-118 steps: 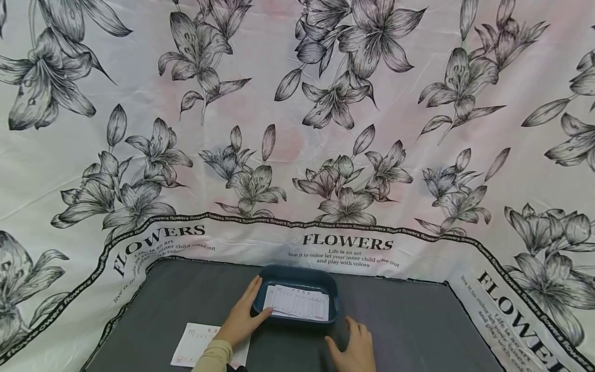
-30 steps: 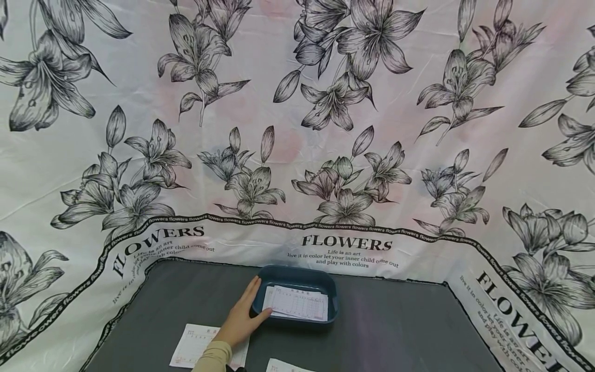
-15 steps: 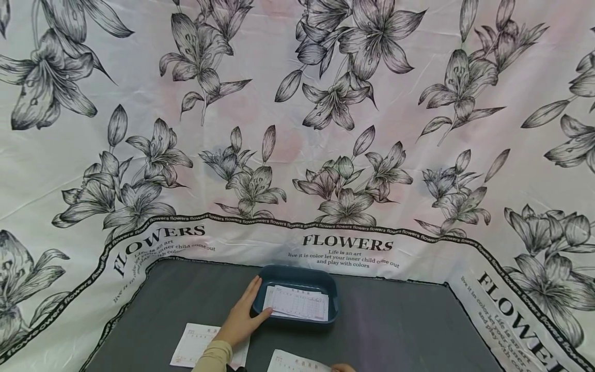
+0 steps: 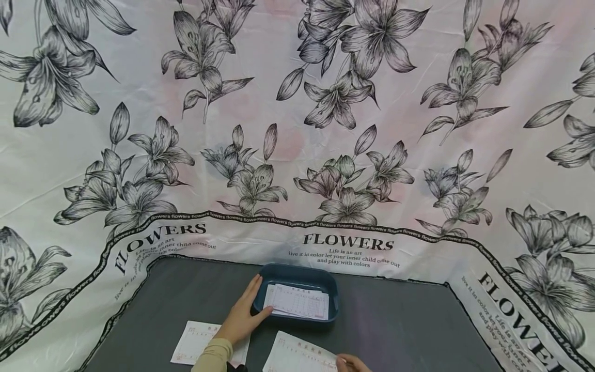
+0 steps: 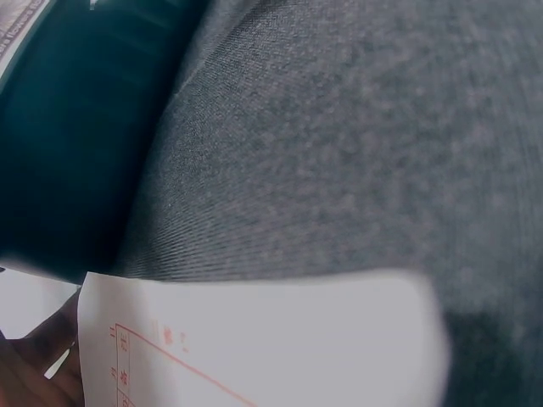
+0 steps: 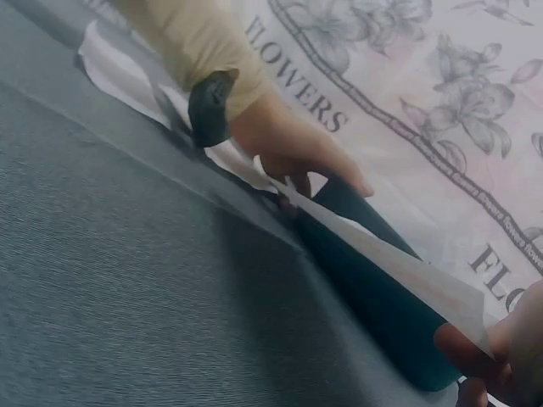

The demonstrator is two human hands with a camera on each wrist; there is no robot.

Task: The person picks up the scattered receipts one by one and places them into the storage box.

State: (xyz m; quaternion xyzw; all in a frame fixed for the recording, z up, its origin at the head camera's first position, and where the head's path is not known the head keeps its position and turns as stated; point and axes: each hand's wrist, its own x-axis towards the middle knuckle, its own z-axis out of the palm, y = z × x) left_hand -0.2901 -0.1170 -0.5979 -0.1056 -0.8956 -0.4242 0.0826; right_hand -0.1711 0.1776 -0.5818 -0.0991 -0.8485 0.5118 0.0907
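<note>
Altogether two hands (image 4: 241, 316) (image 4: 354, 363), one bin (image 4: 299, 276)

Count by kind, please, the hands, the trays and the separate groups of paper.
Hands: 2 (left hand, right hand)
Trays: 1 (blue tray)
Groups of paper: 3 (tray paper, loose paper, held paper); single sheets cannot be counted
Total: 6

Printed sheet (image 4: 299, 354) — in right hand (image 4: 351, 363)

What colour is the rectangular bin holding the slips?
The rectangular bin is dark teal-blue; the head view shows it best.
</note>
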